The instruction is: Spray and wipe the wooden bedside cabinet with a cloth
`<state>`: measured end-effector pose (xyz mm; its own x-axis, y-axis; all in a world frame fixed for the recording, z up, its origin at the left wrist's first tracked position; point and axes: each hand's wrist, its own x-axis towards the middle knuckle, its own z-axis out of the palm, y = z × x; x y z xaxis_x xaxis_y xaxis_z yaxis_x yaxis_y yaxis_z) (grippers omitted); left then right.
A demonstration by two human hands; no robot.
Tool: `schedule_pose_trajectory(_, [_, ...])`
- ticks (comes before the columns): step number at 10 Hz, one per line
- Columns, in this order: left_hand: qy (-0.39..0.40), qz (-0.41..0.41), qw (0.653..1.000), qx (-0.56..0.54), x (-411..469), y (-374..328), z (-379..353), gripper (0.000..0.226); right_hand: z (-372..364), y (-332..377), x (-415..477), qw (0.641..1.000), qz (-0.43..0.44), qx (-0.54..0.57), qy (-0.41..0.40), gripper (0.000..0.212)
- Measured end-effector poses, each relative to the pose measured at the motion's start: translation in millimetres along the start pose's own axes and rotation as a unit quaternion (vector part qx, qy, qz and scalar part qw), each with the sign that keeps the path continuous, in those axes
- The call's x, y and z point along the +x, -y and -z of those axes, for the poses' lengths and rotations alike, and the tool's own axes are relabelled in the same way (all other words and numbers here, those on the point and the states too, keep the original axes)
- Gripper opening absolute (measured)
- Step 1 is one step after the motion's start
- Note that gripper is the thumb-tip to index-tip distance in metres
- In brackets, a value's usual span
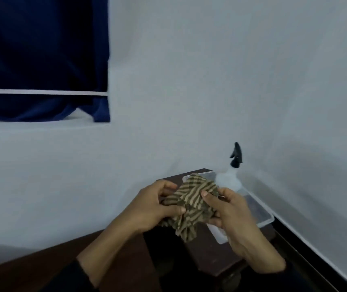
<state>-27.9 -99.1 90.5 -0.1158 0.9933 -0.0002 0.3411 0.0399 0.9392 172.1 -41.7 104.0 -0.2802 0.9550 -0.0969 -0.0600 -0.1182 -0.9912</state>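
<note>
Both hands hold a striped brown-and-tan cloth [191, 202] up in the air over the dark wooden bedside cabinet [206, 256], which sits low in the corner where two pale walls meet. The left hand [158, 209] pinches the cloth's left side, thumb pressed on top and the fingers curled underneath. The right hand [231, 216] grips the right side in the same way, its thumb tip lying on the fabric. The cloth is bunched and crumpled between them, one corner hanging down toward the near side. Held so, it looks as though the person is gathering or folding it into a pad that fits the palm for wiping.

On the far right part of the cabinet top rests a clear plastic tray [263, 216], and in its far end stands a white spray bottle [229, 178] with a black trigger head, upright and near the wall. It stands just beyond the hands, within easy reach, likely for the spraying step. A dark blue curtain [42, 60] hangs at the far left.
</note>
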Motion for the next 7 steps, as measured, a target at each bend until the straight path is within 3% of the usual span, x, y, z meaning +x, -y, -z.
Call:
schedule_pose_trajectory(1, [0.011, -0.009, 1.0, 0.012, 70, -17, -41, 0.05, 48, 13, 35, 0.994, -0.011, -0.045, -0.099, 0.019])
schedule_pose_trajectory(2, [0.058, 0.006, 0.998, 0.029, 104, -17, -69, 0.048, 77, 10, 55, 0.984, -0.027, -0.106, -0.138, 0.023])
schedule_pose_trajectory(3, [0.083, -0.053, 0.959, 0.266, 135, -6, -118, 0.056, 110, -10, 76, 0.871, -0.022, -0.47, -0.139, 0.022])
schedule_pose_trajectory(4, [0.085, -0.119, 0.888, 0.437, 137, 4, -140, 0.044, 120, -29, 80, 0.744, 0.057, -0.663, -0.06, 0.018])
schedule_pose_trajectory(5, [0.167, -0.09, 0.812, 0.552, 133, 16, -159, 0.037, 124, -40, 89, 0.673, 0.054, -0.731, 0.093, 0.029])
schedule_pose_trajectory(6, [0.17, -0.096, 0.821, 0.536, 132, 25, -153, 0.039, 118, -36, 94, 0.658, 0.035, -0.745, 0.103, 0.029])
schedule_pose_trajectory(7, [0.122, -0.104, 0.898, 0.41, 132, 31, -99, 0.036, 103, -24, 93, 0.624, 0.044, -0.771, 0.122, 0.026])
